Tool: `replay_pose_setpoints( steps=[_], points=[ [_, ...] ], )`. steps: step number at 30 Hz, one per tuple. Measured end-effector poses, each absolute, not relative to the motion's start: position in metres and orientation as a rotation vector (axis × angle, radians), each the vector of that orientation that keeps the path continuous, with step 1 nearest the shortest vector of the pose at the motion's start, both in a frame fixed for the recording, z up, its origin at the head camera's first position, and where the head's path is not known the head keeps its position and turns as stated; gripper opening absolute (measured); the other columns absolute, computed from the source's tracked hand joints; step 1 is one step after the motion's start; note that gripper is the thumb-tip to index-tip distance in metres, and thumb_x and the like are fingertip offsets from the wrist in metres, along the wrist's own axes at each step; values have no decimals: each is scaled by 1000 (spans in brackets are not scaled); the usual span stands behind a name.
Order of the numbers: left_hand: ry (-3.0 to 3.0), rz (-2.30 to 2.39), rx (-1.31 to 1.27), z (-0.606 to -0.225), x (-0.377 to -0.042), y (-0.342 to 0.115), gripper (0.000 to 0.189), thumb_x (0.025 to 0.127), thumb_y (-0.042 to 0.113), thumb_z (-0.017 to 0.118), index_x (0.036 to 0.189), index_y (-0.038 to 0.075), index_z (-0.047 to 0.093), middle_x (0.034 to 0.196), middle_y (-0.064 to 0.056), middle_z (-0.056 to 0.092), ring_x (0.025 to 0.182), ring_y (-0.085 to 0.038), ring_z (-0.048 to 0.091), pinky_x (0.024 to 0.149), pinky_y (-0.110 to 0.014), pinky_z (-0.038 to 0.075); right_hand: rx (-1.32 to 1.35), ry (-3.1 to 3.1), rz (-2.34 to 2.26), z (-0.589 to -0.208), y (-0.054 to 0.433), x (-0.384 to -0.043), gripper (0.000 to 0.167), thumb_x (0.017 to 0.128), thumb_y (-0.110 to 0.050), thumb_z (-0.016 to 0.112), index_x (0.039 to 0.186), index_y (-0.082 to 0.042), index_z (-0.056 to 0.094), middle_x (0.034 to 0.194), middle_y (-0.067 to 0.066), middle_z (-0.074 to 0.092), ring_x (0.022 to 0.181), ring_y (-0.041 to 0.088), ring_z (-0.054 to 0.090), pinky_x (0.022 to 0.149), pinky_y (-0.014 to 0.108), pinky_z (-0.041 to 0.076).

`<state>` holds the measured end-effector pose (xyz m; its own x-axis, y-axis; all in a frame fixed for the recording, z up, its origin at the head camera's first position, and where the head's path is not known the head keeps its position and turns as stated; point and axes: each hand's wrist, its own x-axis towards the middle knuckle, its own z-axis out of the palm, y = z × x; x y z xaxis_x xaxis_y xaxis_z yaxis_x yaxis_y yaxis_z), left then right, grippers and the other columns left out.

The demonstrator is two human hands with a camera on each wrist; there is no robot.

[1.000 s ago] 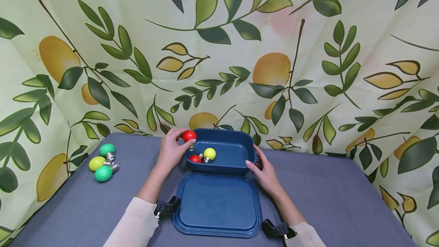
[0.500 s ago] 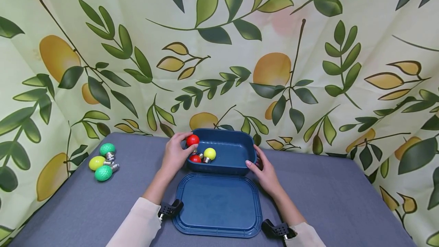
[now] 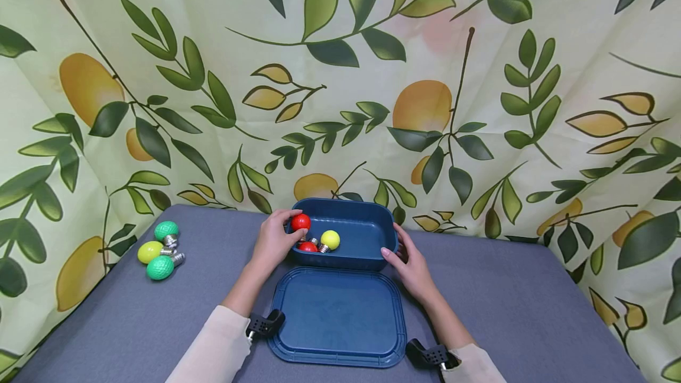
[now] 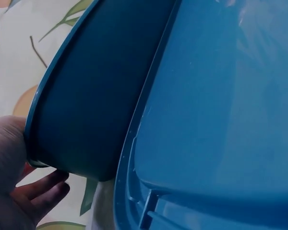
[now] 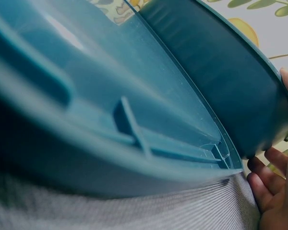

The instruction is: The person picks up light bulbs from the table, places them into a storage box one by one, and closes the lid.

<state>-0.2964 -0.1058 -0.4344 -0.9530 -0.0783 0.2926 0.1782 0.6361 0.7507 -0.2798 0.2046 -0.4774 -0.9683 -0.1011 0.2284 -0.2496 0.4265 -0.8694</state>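
Observation:
A dark blue box (image 3: 351,260) stands near the back of the table. My left hand (image 3: 271,242) reaches over its left end and pinches a red light bulb (image 3: 300,221) just inside the rim. Below that lie another red bulb (image 3: 307,246) and a yellow bulb (image 3: 330,239) with metal screw bases. My right hand (image 3: 411,265) grips the box's right end, thumb over the rim and fingers outside. In the right wrist view, fingers (image 5: 269,179) reach under the box's corner. The left wrist view shows my left hand (image 4: 14,177) at the box's other end, the bulb mostly hidden.
A blue lid (image 3: 337,317) lies flat in front of the box, between my forearms. At the left of the grey table (image 3: 213,288), two green bulbs (image 3: 160,268) and a yellow-green bulb (image 3: 149,252) lie together. A leaf-patterned cloth (image 3: 340,87) hangs behind.
My left hand has moved right and down, bringing the red bulb from the box's left rim to inside. The bulbs in the box have shifted slightly right. My right hand stays put.

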Motion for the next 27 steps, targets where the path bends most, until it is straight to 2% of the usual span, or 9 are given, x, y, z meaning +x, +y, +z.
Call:
replay_pose_setpoints(
  steps=[8,17,23,27],
  points=[
    [-2576,-1219,-93,-434,-299,-106,47,85,14,81,130,7,68,136,-20,60,121,-38,59,97,-52,56,308,-2539,1576,-476,205,-279,69,99,-29,65,159,-18,32,155,23,45,136,40,54,113,57,43],
    [-2555,-1292,-41,-433,-299,-107,45,85,12,81,127,3,68,148,-23,51,122,-43,62,102,-54,53,329,-2535,1571,-476,205,-280,69,99,-28,65,159,-18,31,154,24,46,134,40,55,112,57,44],
    [-2603,-1299,-27,-433,-298,-109,43,86,12,79,127,4,69,146,-23,54,129,-42,56,100,-53,55,330,-2533,1572,-477,204,-280,69,99,-28,65,159,-18,32,153,24,47,134,40,56,112,57,44],
    [-2635,-1314,-6,-432,-297,-108,39,87,14,78,125,4,70,137,-21,61,124,-38,57,96,-49,57,332,-2536,1564,-477,205,-280,69,99,-28,65,159,-18,32,155,24,45,136,41,54,112,58,43]
  ],
)
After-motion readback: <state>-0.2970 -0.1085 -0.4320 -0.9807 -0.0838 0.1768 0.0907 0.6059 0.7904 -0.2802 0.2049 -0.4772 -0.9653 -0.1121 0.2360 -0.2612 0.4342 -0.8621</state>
